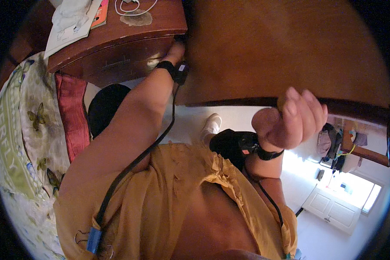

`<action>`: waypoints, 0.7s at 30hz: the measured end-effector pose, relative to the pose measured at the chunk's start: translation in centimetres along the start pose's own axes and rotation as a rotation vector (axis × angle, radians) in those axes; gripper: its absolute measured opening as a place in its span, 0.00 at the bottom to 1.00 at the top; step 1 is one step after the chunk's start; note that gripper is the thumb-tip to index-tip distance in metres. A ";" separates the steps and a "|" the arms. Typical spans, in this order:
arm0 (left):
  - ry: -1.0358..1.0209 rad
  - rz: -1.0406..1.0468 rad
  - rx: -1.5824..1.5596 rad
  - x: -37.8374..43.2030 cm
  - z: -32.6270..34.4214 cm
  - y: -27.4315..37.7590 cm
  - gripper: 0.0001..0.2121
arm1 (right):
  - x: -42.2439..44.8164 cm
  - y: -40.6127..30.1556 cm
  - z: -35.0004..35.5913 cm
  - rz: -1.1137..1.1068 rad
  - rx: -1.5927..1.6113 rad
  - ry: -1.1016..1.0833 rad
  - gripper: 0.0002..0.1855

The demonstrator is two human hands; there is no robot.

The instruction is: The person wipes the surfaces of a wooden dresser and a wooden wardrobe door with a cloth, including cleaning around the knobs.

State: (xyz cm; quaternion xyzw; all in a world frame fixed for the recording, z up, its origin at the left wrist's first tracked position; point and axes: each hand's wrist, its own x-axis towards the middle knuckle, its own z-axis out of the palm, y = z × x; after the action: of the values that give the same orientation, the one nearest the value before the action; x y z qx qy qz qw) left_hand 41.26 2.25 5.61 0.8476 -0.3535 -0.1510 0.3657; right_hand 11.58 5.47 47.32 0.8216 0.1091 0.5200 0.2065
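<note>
My left hand (176,53) reaches into the dark gap between a reddish wooden cabinet (117,53) with a drawer front and a large brown wooden panel (279,48). Its fingers are mostly hidden there, so what they touch does not show. A black strap with a small black device (181,74) sits on that wrist. Just over the panel's near edge, my right hand (292,120) is raised with its fingers curled; no object shows in it, though the inside of the hand is partly hidden. The right wrist also bears a black strap and device (248,143).
On the cabinet top lie papers (68,39), a crumpled white plastic bag (73,13), an orange booklet (100,14) and a white cable (136,13). A butterfly-patterned bedspread (35,113) is at the left, near a round black object (107,107). A white door (331,208) stands at lower right.
</note>
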 end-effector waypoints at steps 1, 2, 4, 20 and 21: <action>0.014 -0.003 0.015 -0.4 0.0 0.3 0.14 | 0.2 0.1 0.1 -0.003 0.021 0.003 0.11; 0.047 -0.008 0.042 -1.1 0.1 0.6 0.14 | 0.5 0.3 0.2 -0.021 0.044 0.011 0.11; 0.108 -0.023 0.141 -3.6 0.8 1.7 0.13 | 0.7 0.1 0.6 -0.004 0.034 0.029 0.11; 0.377 0.048 0.713 -9.7 8.3 -5.6 0.16 | 1.6 0.4 1.7 -0.169 0.053 0.204 0.10; 0.248 0.062 0.586 -9.6 9.5 -4.1 0.15 | 0.3 0.7 2.0 -0.158 0.033 0.221 0.10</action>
State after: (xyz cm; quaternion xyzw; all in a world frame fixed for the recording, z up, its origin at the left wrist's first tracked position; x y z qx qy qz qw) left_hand 31.57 6.20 -3.92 0.9177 -0.3602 0.0729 0.1509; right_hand 13.51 4.55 47.13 0.7515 0.2043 0.5875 0.2199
